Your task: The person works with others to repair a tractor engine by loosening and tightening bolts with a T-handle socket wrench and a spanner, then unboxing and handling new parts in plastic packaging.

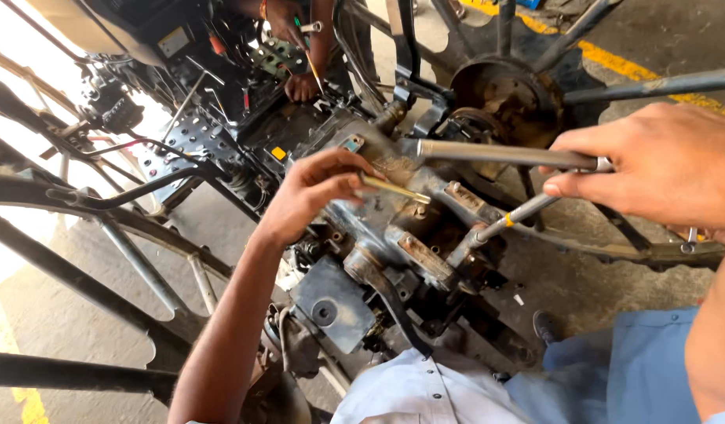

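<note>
A grey, stained concrete floor [56, 314] carries everything here. The greasy machine housing [394, 235] stands over it between 2 spoked metal wheels [103, 235], whose rims rest on the floor. A painted yellow line [613, 63] crosses the concrete at the top right, and 1 dark shoe [547, 326] is planted beside the housing.

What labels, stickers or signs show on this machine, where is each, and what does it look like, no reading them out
Pale rectangular label: top left, on the dark upper body of the machine, white and yellowish.
Small yellow square sticker: on the dark housing, just left of the left hand.
Small teal and white tag: on the grey casting, just above the left hand's fingers.
No packages or screens in view.
</note>
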